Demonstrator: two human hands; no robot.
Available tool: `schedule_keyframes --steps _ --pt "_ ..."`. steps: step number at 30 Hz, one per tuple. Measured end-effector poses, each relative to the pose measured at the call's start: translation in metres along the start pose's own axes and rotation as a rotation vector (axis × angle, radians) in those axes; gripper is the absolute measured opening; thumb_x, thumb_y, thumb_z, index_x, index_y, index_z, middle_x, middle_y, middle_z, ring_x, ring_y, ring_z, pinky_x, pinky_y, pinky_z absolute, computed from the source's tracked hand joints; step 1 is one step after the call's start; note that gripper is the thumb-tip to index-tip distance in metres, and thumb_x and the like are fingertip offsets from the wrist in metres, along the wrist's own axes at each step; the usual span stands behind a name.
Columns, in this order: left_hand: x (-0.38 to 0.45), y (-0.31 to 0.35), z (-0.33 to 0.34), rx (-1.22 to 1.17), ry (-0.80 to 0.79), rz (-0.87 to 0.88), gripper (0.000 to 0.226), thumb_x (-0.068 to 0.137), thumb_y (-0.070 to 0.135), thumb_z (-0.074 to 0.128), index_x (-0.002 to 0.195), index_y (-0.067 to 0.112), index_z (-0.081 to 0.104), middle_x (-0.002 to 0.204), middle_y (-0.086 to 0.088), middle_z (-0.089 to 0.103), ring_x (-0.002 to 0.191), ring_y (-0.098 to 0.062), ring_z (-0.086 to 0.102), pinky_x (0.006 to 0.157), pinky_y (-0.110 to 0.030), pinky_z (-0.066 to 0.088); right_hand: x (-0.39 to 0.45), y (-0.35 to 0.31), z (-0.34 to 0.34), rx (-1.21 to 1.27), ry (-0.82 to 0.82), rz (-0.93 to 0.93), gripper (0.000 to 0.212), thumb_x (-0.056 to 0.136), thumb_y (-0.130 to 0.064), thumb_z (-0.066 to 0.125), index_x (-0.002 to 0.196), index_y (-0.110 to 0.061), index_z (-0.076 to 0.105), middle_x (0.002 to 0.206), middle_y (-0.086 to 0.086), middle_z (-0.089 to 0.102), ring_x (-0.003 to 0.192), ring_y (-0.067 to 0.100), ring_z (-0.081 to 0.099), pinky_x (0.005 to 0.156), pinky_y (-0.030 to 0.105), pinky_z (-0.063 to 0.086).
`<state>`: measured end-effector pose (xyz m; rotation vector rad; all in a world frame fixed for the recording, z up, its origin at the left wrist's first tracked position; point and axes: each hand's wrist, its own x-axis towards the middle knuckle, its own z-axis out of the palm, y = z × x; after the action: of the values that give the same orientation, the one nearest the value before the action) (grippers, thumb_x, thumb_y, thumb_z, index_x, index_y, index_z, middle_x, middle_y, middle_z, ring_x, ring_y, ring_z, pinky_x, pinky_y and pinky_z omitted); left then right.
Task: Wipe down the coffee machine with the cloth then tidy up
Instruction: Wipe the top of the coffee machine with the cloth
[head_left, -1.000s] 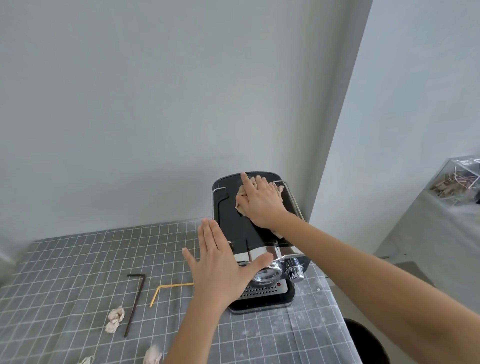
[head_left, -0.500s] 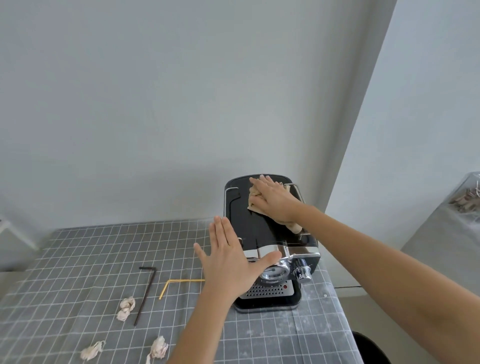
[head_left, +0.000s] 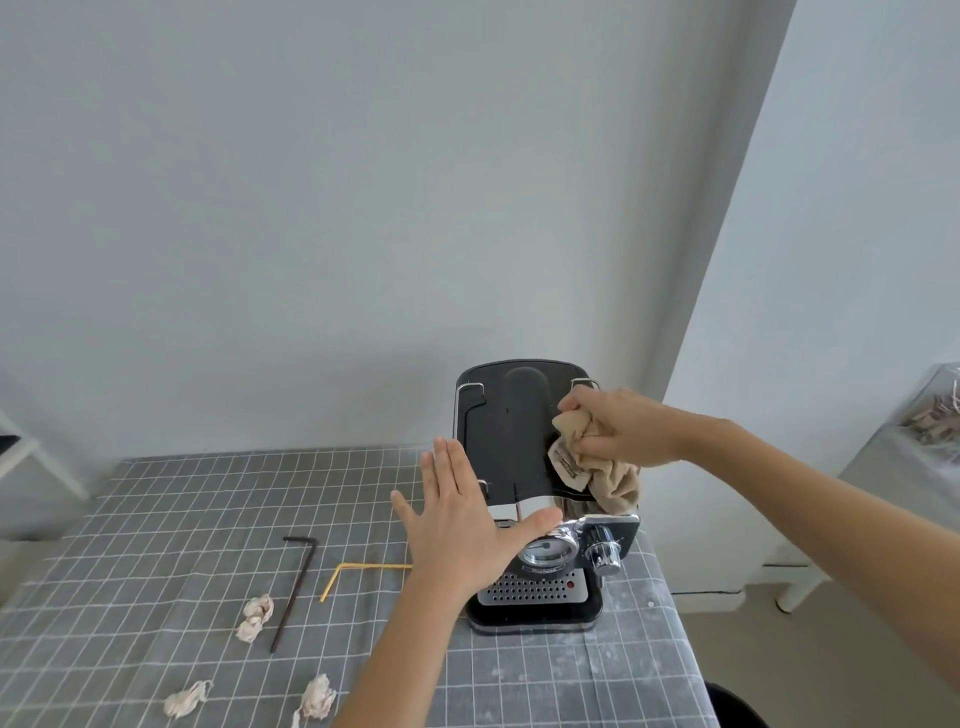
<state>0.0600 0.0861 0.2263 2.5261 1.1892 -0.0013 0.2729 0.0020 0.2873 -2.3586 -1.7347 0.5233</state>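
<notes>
A black and chrome coffee machine stands at the right end of the grey checked table. My left hand lies flat against its left front side, fingers straight, thumb across the chrome band. My right hand grips a bunched beige cloth at the right edge of the machine's black top. Part of the cloth hangs down over the right side.
On the table left of the machine lie a dark hex key, a bent yellow straw and three crumpled paper wads. The table's right edge is just past the machine. A clear box sits far right.
My right hand has gone from pressing the cloth flat on the middle of the top to gripping it bunched at the right edge. The left hand stays on the machine.
</notes>
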Motion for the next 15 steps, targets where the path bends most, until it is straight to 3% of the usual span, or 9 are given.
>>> schedule_keyframes --steps 2,4,6,7,9,11,15 --pt "0.002 0.0 0.0 0.0 -0.004 -0.002 0.14 0.05 0.103 0.016 0.147 0.011 -0.026 0.157 -0.004 -0.028 0.146 -0.022 -0.023 0.113 -0.063 -0.004 0.001 0.001 -0.017 0.122 0.187 0.04 0.043 0.089 -0.018 0.056 0.126 -0.021 0.034 0.085 0.005 0.061 0.076 0.02 0.057 0.058 0.021 0.04" --pt "0.002 0.0 0.0 0.002 -0.004 -0.003 0.14 0.051 0.102 0.017 0.146 0.011 -0.026 0.157 -0.004 -0.028 0.146 -0.022 -0.023 0.113 -0.062 -0.003 0.003 -0.003 -0.02 0.209 0.302 0.093 0.041 0.089 -0.02 0.058 0.125 -0.017 0.037 0.092 0.006 0.063 0.084 0.023 0.056 0.06 0.02 0.04" --pt "0.001 -0.001 0.001 0.002 -0.002 -0.002 0.139 0.051 0.102 0.018 0.147 0.011 -0.026 0.158 -0.004 -0.027 0.146 -0.022 -0.022 0.114 -0.062 -0.003 0.004 -0.012 0.0 0.221 0.178 0.11 0.045 0.091 -0.037 0.058 0.127 -0.018 0.039 0.103 0.003 0.06 0.095 0.022 0.055 0.076 0.026 0.045" --pt "0.001 -0.001 0.001 -0.001 0.002 -0.003 0.139 0.051 0.102 0.018 0.147 0.011 -0.026 0.158 -0.004 -0.027 0.146 -0.022 -0.021 0.113 -0.062 -0.002 0.005 -0.016 0.017 0.17 0.082 0.086 0.051 0.092 -0.047 0.052 0.132 -0.019 0.036 0.115 0.001 0.056 0.109 0.024 0.052 0.094 0.032 0.044" --pt "0.002 -0.001 0.002 -0.001 0.01 -0.005 0.139 0.051 0.102 0.017 0.147 0.011 -0.025 0.158 -0.004 -0.026 0.147 -0.021 -0.021 0.113 -0.062 -0.002 0.009 -0.02 0.047 0.055 -0.022 0.058 0.067 0.097 -0.054 0.033 0.15 -0.016 0.018 0.153 0.004 0.031 0.146 0.029 0.021 0.12 0.045 0.018" --pt "0.002 0.0 0.002 0.006 0.013 -0.005 0.138 0.051 0.101 0.017 0.147 0.01 -0.025 0.158 -0.005 -0.026 0.147 -0.022 -0.02 0.113 -0.062 -0.001 0.019 -0.02 0.055 0.008 -0.001 0.063 0.07 0.101 -0.05 0.022 0.156 -0.013 -0.001 0.165 0.004 0.003 0.152 0.023 -0.005 0.123 0.043 -0.002" --pt "0.003 0.001 0.002 0.032 0.016 -0.007 0.138 0.053 0.101 0.016 0.147 0.009 -0.024 0.158 -0.006 -0.025 0.147 -0.021 -0.019 0.113 -0.062 -0.001 0.045 -0.015 0.046 -0.029 0.143 0.084 0.063 0.104 -0.041 0.026 0.155 -0.009 0.009 0.163 0.009 0.014 0.152 0.024 0.006 0.121 0.038 0.003"
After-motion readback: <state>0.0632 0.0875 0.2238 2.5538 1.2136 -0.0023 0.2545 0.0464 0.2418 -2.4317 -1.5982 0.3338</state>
